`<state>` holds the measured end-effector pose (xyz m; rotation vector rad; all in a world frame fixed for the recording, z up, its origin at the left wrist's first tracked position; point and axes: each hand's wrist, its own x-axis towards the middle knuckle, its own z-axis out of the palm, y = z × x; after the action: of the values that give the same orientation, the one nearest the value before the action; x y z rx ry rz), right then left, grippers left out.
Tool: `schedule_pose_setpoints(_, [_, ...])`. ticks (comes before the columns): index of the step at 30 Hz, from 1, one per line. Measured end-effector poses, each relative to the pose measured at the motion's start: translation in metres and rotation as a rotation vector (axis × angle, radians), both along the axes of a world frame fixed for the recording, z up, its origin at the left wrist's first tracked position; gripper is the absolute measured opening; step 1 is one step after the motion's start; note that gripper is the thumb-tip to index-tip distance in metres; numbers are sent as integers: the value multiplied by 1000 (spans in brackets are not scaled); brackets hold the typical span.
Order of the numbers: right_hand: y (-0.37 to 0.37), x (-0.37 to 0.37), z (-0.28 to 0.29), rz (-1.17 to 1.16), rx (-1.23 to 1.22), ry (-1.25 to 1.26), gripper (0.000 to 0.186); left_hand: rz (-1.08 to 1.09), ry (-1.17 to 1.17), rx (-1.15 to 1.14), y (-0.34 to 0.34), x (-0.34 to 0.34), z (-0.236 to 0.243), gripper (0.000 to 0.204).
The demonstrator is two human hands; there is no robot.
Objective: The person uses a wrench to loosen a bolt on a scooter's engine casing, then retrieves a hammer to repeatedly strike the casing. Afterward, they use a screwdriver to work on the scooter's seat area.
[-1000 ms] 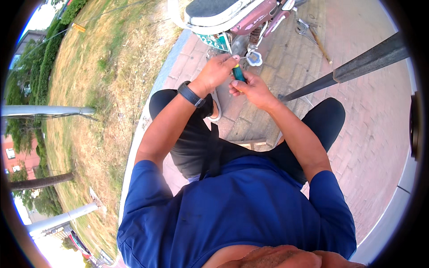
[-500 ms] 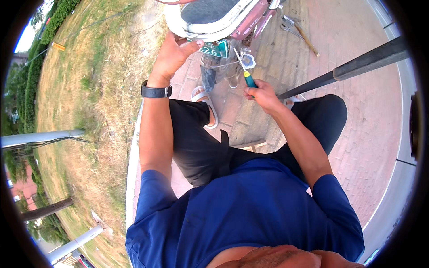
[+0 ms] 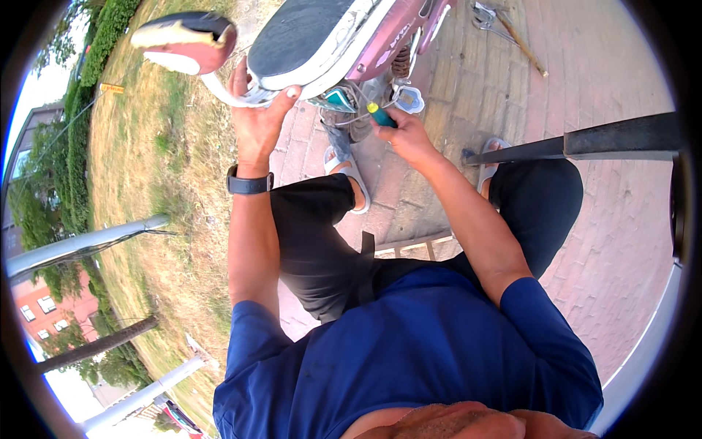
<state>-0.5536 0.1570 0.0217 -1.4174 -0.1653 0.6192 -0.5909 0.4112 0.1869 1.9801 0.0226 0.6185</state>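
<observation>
A pink and white scooter (image 3: 380, 55) with a long dark seat (image 3: 303, 33) stands in front of me. My left hand (image 3: 257, 121), a dark watch on its wrist, is closed around the white rail at the seat's rear, thumb on the near side. In my right hand (image 3: 411, 139) is a screwdriver (image 3: 382, 115) with a green and yellow handle, pointed at the scooter's rear underside. Its shaft hardly shows, so I cannot tell whether the tip touches anything. A green plate (image 3: 338, 99) hangs below the seat, between my hands.
A torn red and white backrest (image 3: 186, 44) sticks out at the left. Metal tools (image 3: 488, 18) and a wooden stick (image 3: 525, 45) lie on the bricks. A small white and blue tray (image 3: 409, 99) is by the wheel. A dark post (image 3: 621, 135) crosses at right.
The view has shifted, showing more of the seat and the backrest. My right hand has brought the screwdriver closer to the plate. The left hand keeps its place at the seat's rear.
</observation>
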Motion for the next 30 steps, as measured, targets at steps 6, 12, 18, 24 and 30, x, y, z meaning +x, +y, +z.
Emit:
schedule_pose_setpoints(6, [17,23,15,23,99,-72,37,-114,60,-136,-6,10,5,126])
schedule_pose_setpoints(12, [31,40,19,20,220,-151,43,-60,25,-123,-8,14,-1,130])
schedule_pose_setpoints(18, [31,48,15,84,375,-91,45,-48,18,-139,-12,15,1,130])
schedule_pose_setpoints(24, [20,50,12,139,540,104,45,-56,8,-120,-7,13,-4,127])
schedule_pose_setpoints(30, [19,46,2,64,773,264,41,-78,-1,-160,-8,12,-3,123])
